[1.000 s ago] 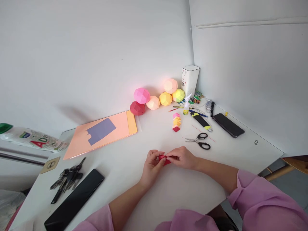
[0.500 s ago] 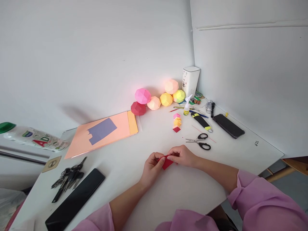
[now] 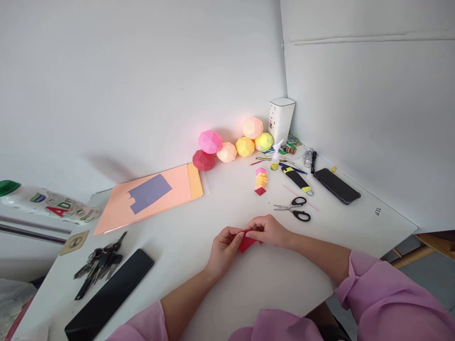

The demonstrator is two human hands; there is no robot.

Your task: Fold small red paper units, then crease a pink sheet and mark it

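A small piece of red paper (image 3: 246,245) is pinched between both hands above the front middle of the white table (image 3: 199,227). My left hand (image 3: 225,248) grips its left upper edge with thumb and fingers. From the other side, my right hand (image 3: 269,231) pinches the upper right edge, its thumb beside the left thumb. The lower corner points toward me; the fingers hide the rest. Beyond the hands lies a short row of small folded paper pieces (image 3: 261,180), pink, orange and red. Black-handled scissors (image 3: 297,208) lie open just past my right hand.
Several faceted paper balls (image 3: 210,142) sit along the back wall. A glue bottle (image 3: 275,160), a utility knife (image 3: 297,180) and a phone (image 3: 337,186) lie back right. At left are paper sheets (image 3: 117,203), keys (image 3: 103,260), a black case (image 3: 112,293) and a bottle (image 3: 53,206).
Both hands stay at nearly the same spot, still pinching the red paper. Its lower corner has shifted slightly toward me. The view has drifted a little.
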